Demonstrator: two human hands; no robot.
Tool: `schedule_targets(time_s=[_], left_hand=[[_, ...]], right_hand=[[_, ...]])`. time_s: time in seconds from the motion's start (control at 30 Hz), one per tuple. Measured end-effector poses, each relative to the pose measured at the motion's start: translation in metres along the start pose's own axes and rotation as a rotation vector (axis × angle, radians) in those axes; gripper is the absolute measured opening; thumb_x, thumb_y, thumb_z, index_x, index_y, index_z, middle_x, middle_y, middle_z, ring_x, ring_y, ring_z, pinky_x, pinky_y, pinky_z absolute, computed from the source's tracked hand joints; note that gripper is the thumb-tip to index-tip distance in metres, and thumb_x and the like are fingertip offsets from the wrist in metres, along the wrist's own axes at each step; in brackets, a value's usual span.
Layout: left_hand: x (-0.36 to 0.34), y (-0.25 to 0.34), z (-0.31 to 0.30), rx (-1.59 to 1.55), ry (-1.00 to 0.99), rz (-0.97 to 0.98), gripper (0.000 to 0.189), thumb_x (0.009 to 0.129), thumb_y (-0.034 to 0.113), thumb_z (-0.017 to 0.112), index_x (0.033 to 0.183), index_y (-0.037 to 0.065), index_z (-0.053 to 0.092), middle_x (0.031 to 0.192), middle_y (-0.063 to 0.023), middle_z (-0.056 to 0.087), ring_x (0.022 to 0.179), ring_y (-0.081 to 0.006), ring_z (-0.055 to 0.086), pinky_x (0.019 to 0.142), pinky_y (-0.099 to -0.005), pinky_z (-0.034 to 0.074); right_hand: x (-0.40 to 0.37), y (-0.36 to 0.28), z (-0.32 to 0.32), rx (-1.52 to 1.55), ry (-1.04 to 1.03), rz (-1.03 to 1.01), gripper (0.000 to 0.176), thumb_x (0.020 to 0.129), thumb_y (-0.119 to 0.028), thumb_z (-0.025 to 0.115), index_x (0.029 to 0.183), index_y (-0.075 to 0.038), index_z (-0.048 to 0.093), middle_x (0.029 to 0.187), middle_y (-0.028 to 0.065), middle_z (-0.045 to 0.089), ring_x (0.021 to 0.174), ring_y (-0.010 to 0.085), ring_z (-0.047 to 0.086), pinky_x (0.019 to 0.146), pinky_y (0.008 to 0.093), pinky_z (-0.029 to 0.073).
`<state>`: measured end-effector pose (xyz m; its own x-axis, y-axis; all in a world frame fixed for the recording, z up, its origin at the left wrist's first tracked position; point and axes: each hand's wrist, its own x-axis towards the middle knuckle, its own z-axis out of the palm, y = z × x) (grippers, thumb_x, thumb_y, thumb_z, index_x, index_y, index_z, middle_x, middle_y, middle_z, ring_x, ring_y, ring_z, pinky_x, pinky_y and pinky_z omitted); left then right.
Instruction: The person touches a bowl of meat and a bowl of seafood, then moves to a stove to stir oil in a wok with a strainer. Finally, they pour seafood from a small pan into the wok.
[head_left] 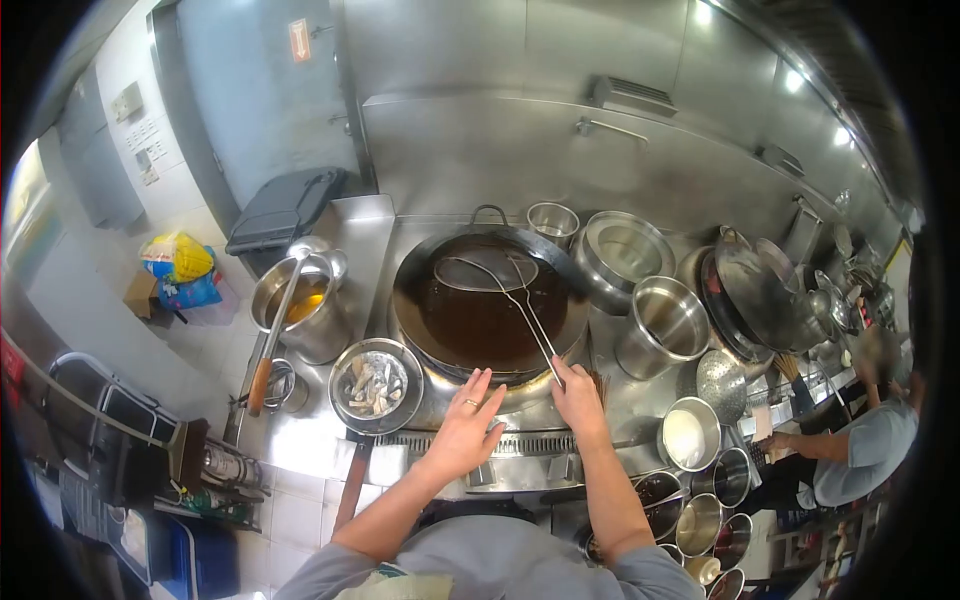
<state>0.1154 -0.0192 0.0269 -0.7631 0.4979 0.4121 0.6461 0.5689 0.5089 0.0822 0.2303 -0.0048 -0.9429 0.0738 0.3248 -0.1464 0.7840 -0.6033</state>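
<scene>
My right hand is wrapped round the long metal handle of a wire-mesh skimmer. The skimmer's round mesh rests at the surface of dark brown liquid in a large black wok, toward its far side. Fingers apart, my left hand hovers in front of the wok's near rim and holds nothing; a ring shows on one finger. Left of the wok, grey and whitish pieces lie in a round strainer whose wooden handle points toward me.
A tall pot of yellow liquid, with a wooden-handled ladle across it, stands at the left. Metal pots, a perforated ladle and a white-filled container crowd the right. A co-worker is at far right.
</scene>
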Motion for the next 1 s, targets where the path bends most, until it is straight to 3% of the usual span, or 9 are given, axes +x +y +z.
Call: schedule_targets(time_s=[0.27, 0.3, 0.4, 0.43, 0.57, 0.67, 0.77, 0.87, 1.0], left_hand=[[-0.004, -0.016, 0.015, 0.168, -0.149, -0.04, 0.079, 0.085, 0.022, 0.073, 0.151, -0.002, 0.038, 0.163, -0.03, 0.017, 0.153, -0.0454, 0.015, 0.118, -0.0591, 0.027], [-0.004, -0.017, 0.013, 0.167, -0.15, -0.028, 0.067, 0.083, 0.022, 0.075, 0.141, -0.002, 0.051, 0.164, -0.0313, 0.015, 0.153, -0.0459, 0.014, 0.118, -0.0581, 0.028], [-0.001, -0.021, 0.001, 0.133, -0.236, 0.004, 0.043, 0.082, 0.022, 0.075, 0.116, -0.003, 0.066, 0.164, -0.0326, 0.012, 0.153, -0.0464, 0.014, 0.118, -0.0571, 0.029], [-0.004, -0.025, 0.004, 0.108, -0.186, 0.044, 0.024, 0.081, 0.02, 0.076, 0.089, -0.002, 0.071, 0.164, -0.0335, 0.009, 0.153, -0.0468, 0.015, 0.117, -0.0557, 0.031], [-0.006, -0.028, 0.008, 0.093, -0.139, 0.079, 0.018, 0.076, 0.015, 0.076, 0.075, -0.002, 0.072, 0.163, -0.0338, 0.016, 0.153, -0.0445, 0.017, 0.114, -0.0539, 0.034], [-0.007, -0.03, 0.006, 0.078, -0.146, 0.09, 0.017, 0.076, 0.015, 0.075, 0.076, -0.002, 0.073, 0.163, -0.0338, 0.018, 0.153, -0.0441, 0.018, 0.114, -0.0534, 0.034], [-0.005, -0.026, -0.003, 0.091, -0.194, 0.067, 0.018, 0.078, 0.017, 0.076, 0.079, 0.0, 0.073, 0.164, -0.0327, 0.015, 0.153, -0.0444, 0.018, 0.115, -0.052, 0.034], [-0.008, -0.026, 0.001, 0.061, -0.173, 0.061, 0.017, 0.077, 0.017, 0.075, 0.077, 0.0, 0.074, 0.163, -0.0325, 0.017, 0.154, -0.0429, 0.018, 0.114, -0.0511, 0.035], [-0.004, -0.021, -0.003, 0.081, -0.2, 0.046, 0.019, 0.077, 0.018, 0.076, 0.081, -0.001, 0.075, 0.164, -0.0329, 0.015, 0.154, -0.0431, 0.016, 0.115, -0.0499, 0.035]], right_hand=[[-0.012, -0.033, -0.01, 0.039, -0.1, -0.011, 0.048, 0.086, -0.009, 0.072, 0.132, -0.001, 0.063, 0.096, 0.0267, 0.067, 0.09, 0.0435, 0.066, 0.082, 0.0466, 0.052], [-0.018, -0.041, -0.016, 0.032, -0.122, 0.009, 0.047, 0.086, -0.008, 0.072, 0.131, -0.001, 0.064, 0.097, 0.0276, 0.067, 0.092, 0.0441, 0.066, 0.083, 0.0472, 0.052], [-0.036, -0.047, -0.022, 0.012, -0.152, 0.038, 0.047, 0.085, -0.009, 0.072, 0.131, -0.001, 0.064, 0.097, 0.0281, 0.067, 0.092, 0.0448, 0.066, 0.084, 0.0475, 0.052], [-0.044, -0.049, -0.024, 0.004, -0.159, 0.042, 0.048, 0.085, -0.01, 0.072, 0.131, -0.001, 0.064, 0.096, 0.0279, 0.067, 0.091, 0.0448, 0.066, 0.083, 0.0474, 0.052], [-0.065, -0.076, -0.046, -0.035, -0.22, 0.12, 0.048, 0.085, -0.012, 0.073, 0.131, -0.002, 0.064, 0.095, 0.0272, 0.067, 0.088, 0.0439, 0.066, 0.081, 0.0467, 0.052], [-0.078, -0.078, -0.062, -0.017, -0.192, 0.041, 0.049, 0.086, -0.017, 0.075, 0.132, -0.003, 0.064, 0.09, 0.0239, 0.068, 0.079, 0.0383, 0.066, 0.074, 0.043, 0.052], [-0.082, -0.09, -0.092, -0.072, -0.248, 0.151, 0.045, 0.087, -0.018, 0.076, 0.129, -0.003, 0.066, 0.087, 0.0228, 0.068, 0.077, 0.0371, 0.066, 0.072, 0.0424, 0.052], [-0.085, -0.088, -0.118, -0.113, -0.297, 0.135, 0.041, 0.089, -0.016, 0.073, 0.127, -0.002, 0.067, 0.095, 0.0258, 0.069, 0.085, 0.0422, 0.067, 0.077, 0.0447, 0.053], [-0.091, -0.077, -0.146, -0.095, -0.293, 0.137, 0.038, 0.089, -0.015, 0.073, 0.124, -0.002, 0.068, 0.094, 0.0252, 0.07, 0.085, 0.0428, 0.067, 0.076, 0.0464, 0.053]])
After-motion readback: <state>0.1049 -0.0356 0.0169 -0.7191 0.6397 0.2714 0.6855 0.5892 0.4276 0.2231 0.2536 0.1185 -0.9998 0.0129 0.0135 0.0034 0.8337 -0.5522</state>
